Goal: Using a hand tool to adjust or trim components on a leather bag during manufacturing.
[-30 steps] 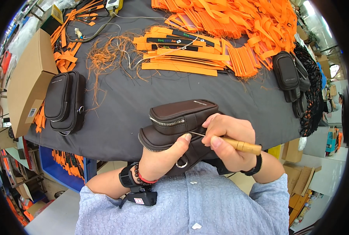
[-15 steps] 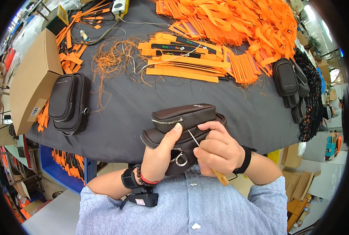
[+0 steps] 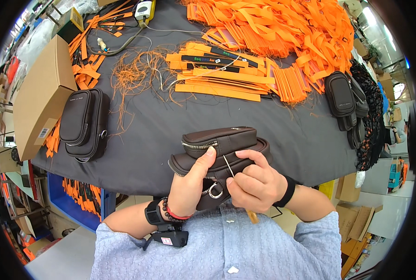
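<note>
My left hand (image 3: 189, 186) grips a dark brown leather-look pouch bag (image 3: 236, 140), its thumb pressed by the metal zipper of the upper compartment. A metal ring (image 3: 215, 190) hangs from the bag's lower side. In my right hand (image 3: 257, 184) is an awl (image 3: 229, 166) with a thin metal shaft and a wooden handle, whose end shows below the fist. The awl's tip is at the seam under the upper compartment; whether it pierces the material I cannot tell. My right index finger rests against the bag's side.
A similar bag (image 3: 83, 123) stands at the left by a cardboard box (image 3: 45, 98). More bags (image 3: 341, 95) lie at the right. Orange straps (image 3: 273, 28) are heaped at the back, with loose orange threads (image 3: 138, 74) beside them. A blue crate (image 3: 72, 205) sits below the table's left edge.
My right hand has turned a little, bringing the awl's handle end inward and more upright. The tip stays near the same seam. My left hand and the bag have hardly moved.
</note>
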A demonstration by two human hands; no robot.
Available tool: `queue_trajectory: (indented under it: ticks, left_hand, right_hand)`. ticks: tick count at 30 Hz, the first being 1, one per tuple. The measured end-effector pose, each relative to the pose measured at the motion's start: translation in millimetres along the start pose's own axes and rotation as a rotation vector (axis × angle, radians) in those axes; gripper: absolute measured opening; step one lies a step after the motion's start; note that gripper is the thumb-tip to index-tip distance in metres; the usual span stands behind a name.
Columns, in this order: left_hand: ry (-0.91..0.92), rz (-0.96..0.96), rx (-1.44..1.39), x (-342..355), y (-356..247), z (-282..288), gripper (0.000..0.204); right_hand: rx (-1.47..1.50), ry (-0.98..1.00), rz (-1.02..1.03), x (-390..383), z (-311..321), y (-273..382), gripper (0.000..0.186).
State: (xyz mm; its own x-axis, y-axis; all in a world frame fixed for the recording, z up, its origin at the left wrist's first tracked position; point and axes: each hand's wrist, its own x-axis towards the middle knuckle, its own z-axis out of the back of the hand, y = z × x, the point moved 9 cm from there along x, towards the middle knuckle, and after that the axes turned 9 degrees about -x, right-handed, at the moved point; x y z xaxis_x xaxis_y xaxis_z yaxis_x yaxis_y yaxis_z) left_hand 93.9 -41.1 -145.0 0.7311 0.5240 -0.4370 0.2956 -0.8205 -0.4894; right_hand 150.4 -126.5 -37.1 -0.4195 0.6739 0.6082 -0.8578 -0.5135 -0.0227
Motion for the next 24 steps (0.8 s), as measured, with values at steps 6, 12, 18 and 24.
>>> queue_trajectory:
  ticks: [6,12,18,24]
  left_hand:
    - [-0.014,0.033,-0.019,0.9,0.3,-0.7,0.027]
    - [-0.03,0.076,-0.028,0.5,2.6,0.3,0.027]
    - [-0.049,0.127,-0.058,-1.3,4.6,-0.1,0.027]
    - [-0.006,0.025,0.029,-1.8,0.2,-5.3,0.03]
  right_hand:
    - [-0.023,-0.023,-0.01,-2.6,-1.2,0.2,0.017]
    - [-0.054,-0.05,-0.012,-6.0,-2.0,1.7,0.02]
    - [-0.071,-0.071,-0.01,-8.2,-2.2,2.5,0.019]
    - [0.225,-0.124,-0.207,-8.0,8.7,-17.4,0.017]
